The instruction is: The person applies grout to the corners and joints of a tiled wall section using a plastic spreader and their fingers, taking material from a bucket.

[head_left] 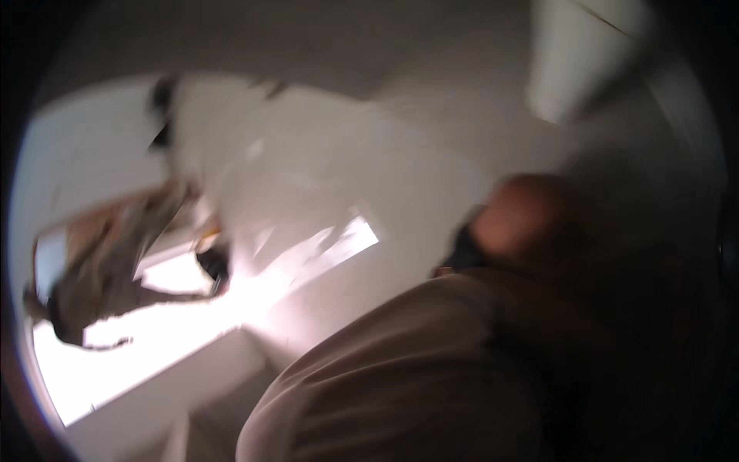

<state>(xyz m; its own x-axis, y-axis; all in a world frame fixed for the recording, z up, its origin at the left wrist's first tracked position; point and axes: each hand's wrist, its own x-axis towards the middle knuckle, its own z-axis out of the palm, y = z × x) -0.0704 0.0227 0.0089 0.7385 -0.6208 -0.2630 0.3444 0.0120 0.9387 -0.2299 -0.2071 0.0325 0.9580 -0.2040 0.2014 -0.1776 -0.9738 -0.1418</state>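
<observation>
A pale, loosely creased sleeve (pixel 385 369) fills the lower middle and slants up to the right. Past its upper end lies a smeared, reddish-brown rounded shape (pixel 531 219), which looks like my left hand, though motion blur hides its fingers. Against its left side shows a small black thing (pixel 466 248), too blurred to name; whether the hand grips it cannot be made out. My right hand does not show, and deep shadow covers the lower right.
Tilted at the left, another person (pixel 104 269) stands before a bright opening (pixel 165 327). Glare streaks the pale shiny floor (pixel 323 177). A whitish, upright-sided object (pixel 573 65) is at the upper right. A low pale wall or box edge (pixel 177 385) runs along the lower left.
</observation>
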